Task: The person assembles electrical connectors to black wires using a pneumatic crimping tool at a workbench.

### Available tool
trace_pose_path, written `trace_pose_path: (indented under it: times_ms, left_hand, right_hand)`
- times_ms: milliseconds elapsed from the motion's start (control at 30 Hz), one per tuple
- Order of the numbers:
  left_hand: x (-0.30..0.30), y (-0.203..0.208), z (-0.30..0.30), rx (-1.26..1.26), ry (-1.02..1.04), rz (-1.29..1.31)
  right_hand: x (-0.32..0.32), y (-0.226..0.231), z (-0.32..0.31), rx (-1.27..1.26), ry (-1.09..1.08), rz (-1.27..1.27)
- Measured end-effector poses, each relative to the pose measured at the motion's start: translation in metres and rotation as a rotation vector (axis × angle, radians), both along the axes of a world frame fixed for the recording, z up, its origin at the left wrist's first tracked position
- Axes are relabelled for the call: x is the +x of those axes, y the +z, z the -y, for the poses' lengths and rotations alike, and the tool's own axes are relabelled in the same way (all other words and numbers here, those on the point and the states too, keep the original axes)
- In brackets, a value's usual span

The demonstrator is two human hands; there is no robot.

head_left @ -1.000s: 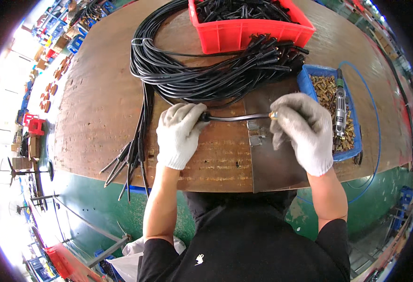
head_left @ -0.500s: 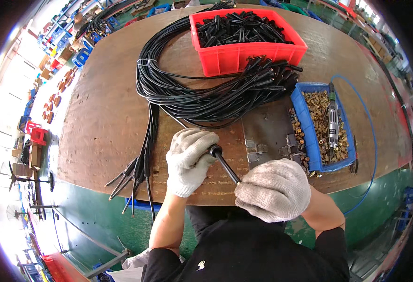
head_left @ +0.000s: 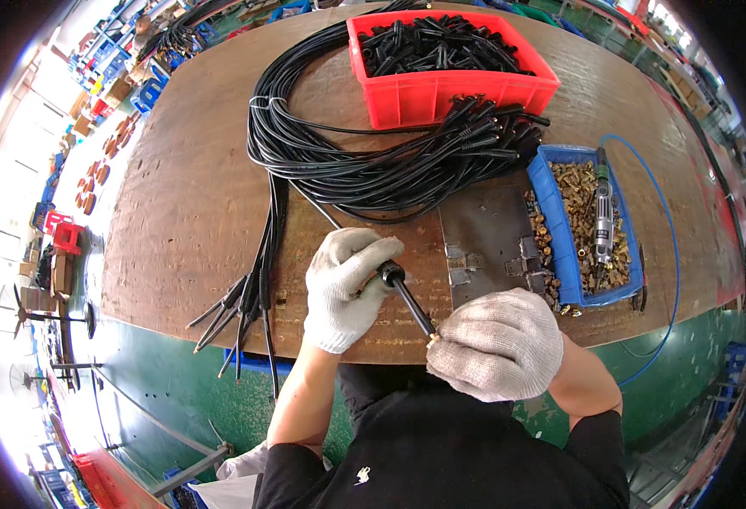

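Both my hands wear white knitted gloves. My left hand (head_left: 345, 287) is closed around a black cable (head_left: 413, 307), just behind a flared black rubber sleeve (head_left: 392, 272) that sits on it. Past the sleeve, the cable slants down toward my right hand (head_left: 500, 343). The curled fingers of that hand grip it by its end, where a small copper-coloured tip (head_left: 432, 338) shows at the glove. Behind my left hand the same cable leads up to a big coiled bundle of black cables (head_left: 364, 182). Several loose cable ends (head_left: 250, 293) hang over the table edge to the left.
A red bin (head_left: 466, 92) of black sleeves stands at the back of the wooden table (head_left: 178, 212). On the right, a blue bin (head_left: 559, 229) of brass fittings carries a silver air tool (head_left: 603, 212) with a blue hose (head_left: 677, 254). A dark metal plate (head_left: 487, 225) lies beside it.
The copper-coloured tip now shows more clearly at my right fingertips. Both hands keep their hold on the cable and have barely moved; the view has shifted slightly.
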State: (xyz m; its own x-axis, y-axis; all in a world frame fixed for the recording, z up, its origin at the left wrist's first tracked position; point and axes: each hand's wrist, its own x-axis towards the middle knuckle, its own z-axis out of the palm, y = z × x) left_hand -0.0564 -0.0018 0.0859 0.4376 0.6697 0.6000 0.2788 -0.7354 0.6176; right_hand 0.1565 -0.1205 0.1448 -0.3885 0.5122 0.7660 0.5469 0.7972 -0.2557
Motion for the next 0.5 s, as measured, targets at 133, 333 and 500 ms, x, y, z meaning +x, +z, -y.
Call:
trace_pose_path:
  times_ms: [133, 333, 500]
  left_hand:
    - [0.0008, -0.0007, 0.0004, -0.017, 0.008, 0.005]
    - [0.0017, -0.001, 0.0013, -0.003, 0.01, 0.037]
    - [0.0018, -0.0022, 0.0019, -0.007, -0.019, -0.007]
  right_hand:
    - [0.0004, 0.0019, 0.0005, -0.008, 0.0, 0.019]
    - [0.001, -0.0002, 0.0002, -0.01, 0.011, 0.023]
    - [-0.0009, -0.0004, -0.0043, -0.017, -0.02, -0.086]
